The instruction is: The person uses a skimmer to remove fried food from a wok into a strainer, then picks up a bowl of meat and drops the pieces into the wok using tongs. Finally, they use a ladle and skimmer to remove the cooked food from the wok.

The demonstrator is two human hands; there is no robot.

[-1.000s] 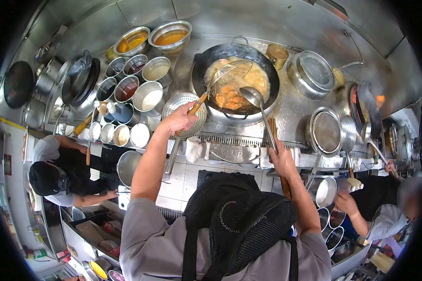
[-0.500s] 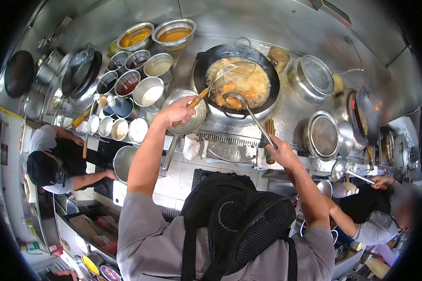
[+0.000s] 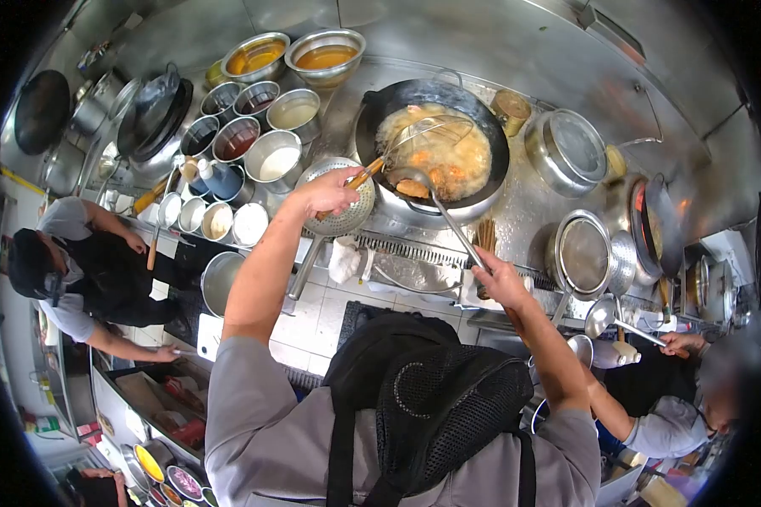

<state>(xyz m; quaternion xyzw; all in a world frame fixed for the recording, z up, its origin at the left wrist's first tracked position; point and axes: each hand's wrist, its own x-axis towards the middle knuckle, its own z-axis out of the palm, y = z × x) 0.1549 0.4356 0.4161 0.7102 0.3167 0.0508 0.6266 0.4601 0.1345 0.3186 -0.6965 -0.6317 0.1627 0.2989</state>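
Note:
My left hand [image 3: 325, 193] is closed around the wooden handle of a wire skimmer [image 3: 369, 171]. The skimmer's wire head hangs over the left part of a black wok [image 3: 373, 114] full of bubbling oil. In my right hand [image 3: 500, 280] is the long metal handle of a ladle [image 3: 455, 226]. The ladle's bowl lies at the wok's near left side, with a browned fried piece [image 3: 412, 188] at it. Orange pieces [image 3: 444, 165] float in the foaming oil. Below my left hand rests a perforated strainer [image 3: 344, 216], its handle pointing toward me.
Metal pots of sauces [image 3: 276, 160] and two bowls of amber liquid [image 3: 328, 57] stand left of the wok. To the right are a lidded pot [image 3: 566, 148], a sieve [image 3: 583, 253] and a bamboo brush [image 3: 485, 235]. Co-workers stand at left [image 3: 118, 279] and right [image 3: 659, 380].
The ladle's bowl has shifted left toward the wok's near left rim, where the browned piece now shows. The skimmer stays over the wok. The left co-worker's lower arm has moved down toward a white board.

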